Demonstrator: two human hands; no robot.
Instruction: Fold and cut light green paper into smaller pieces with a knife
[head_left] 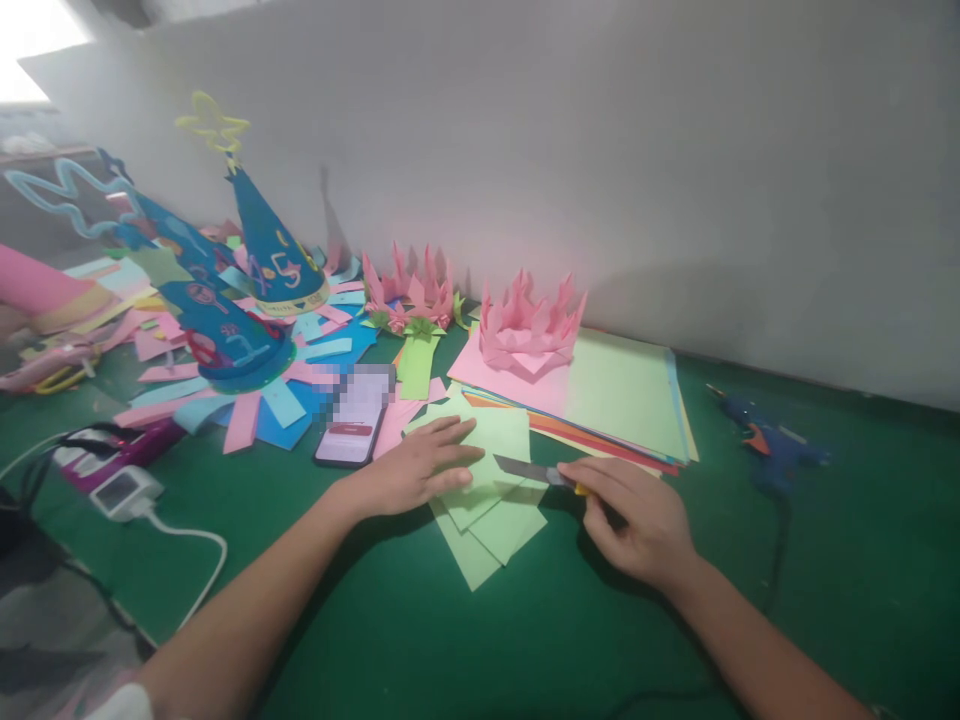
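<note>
Several light green paper squares (502,430) lie overlapping on the green table in front of me. My left hand (424,465) rests on their left side with its fingers stretched out and spread. In my right hand (637,515) is a utility knife (532,471) with a yellow handle, its long blade pointing left over the papers. The fingers of that hand are wrapped round the handle and hide most of it. I cannot tell whether the blade touches the paper.
Behind the squares, a pink paper crown (529,325) stands on stacked coloured sheets (626,395). A phone (355,415) lies left, near blue cone hats (274,250) and paper strips. A blue glue gun (772,440) lies right; a purple power strip (150,440) with a white charger (126,493) is far left.
</note>
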